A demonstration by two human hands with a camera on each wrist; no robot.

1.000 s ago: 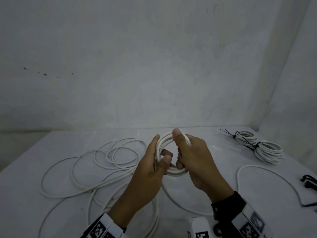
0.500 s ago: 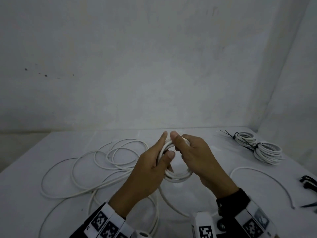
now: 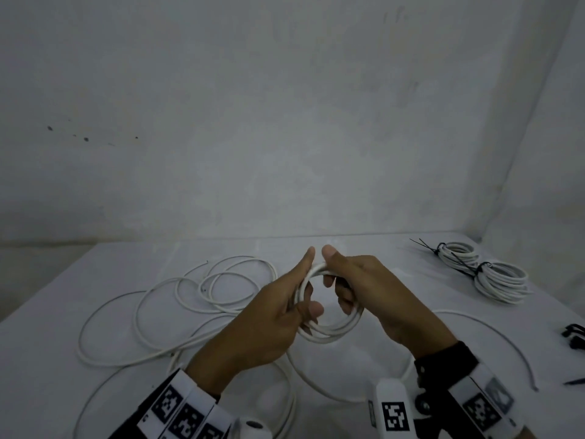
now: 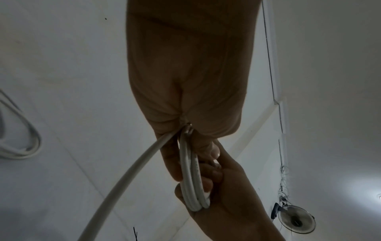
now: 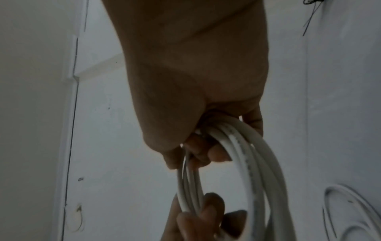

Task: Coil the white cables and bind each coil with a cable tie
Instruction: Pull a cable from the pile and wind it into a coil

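A small coil of white cable (image 3: 329, 331) hangs between both hands above the table's middle. My left hand (image 3: 285, 308) grips its left side, thumb across the turns, index finger stretched up. My right hand (image 3: 357, 286) grips the top and right side, fingers curled through the ring. The same coil (image 4: 192, 182) shows in the left wrist view, and its turns (image 5: 243, 156) show in the right wrist view. From the coil a loose tail (image 3: 493, 337) runs over the table to the right. More uncoiled white cable (image 3: 177, 302) sprawls at the left.
Two bound coils (image 3: 493, 277) with black ties lie at the back right near the wall corner. Black cable ties (image 3: 574, 339) lie at the right edge of the white table (image 3: 47, 375). A grey wall stands close behind.
The hands have turned the coil and shifted their grip: the left index finger now points up beside the right thumb. The loose tail on the right has slid nearer.
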